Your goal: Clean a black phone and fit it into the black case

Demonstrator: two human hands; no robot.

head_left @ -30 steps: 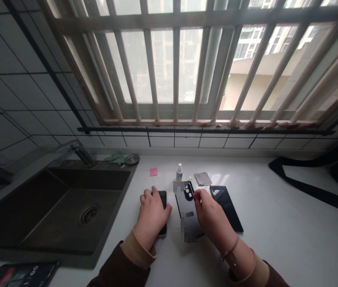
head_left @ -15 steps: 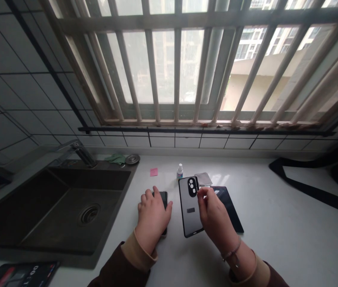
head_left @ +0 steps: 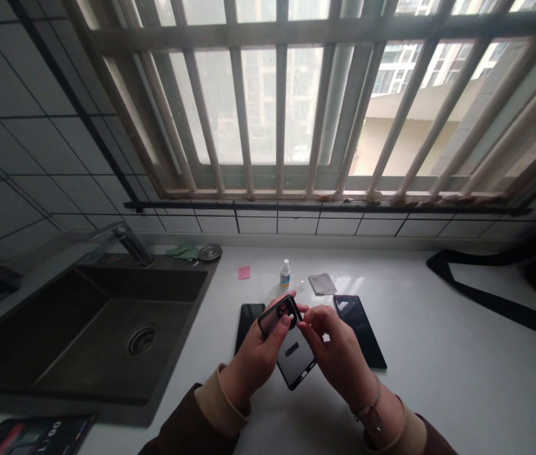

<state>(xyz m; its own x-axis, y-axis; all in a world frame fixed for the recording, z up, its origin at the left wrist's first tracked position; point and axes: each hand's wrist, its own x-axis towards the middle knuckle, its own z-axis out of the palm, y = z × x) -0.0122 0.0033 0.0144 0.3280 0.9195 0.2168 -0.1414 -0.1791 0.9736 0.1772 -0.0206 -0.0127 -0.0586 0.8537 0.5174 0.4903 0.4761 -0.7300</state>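
Seeing my left hand [head_left: 253, 361] come off the glossy black rectangular smartphone [head_left: 248, 325], I find its fingers and those of my right hand [head_left: 341, 351] closed, gripping one thin black-framed clear film sheet [head_left: 294, 360] together.

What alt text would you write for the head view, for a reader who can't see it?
The left hand and right hand hold a black-edged film with a camera cutout over a white counter, between two black phones. A dropper bottle and grey cloth lie beyond, with a dark sink to the left.
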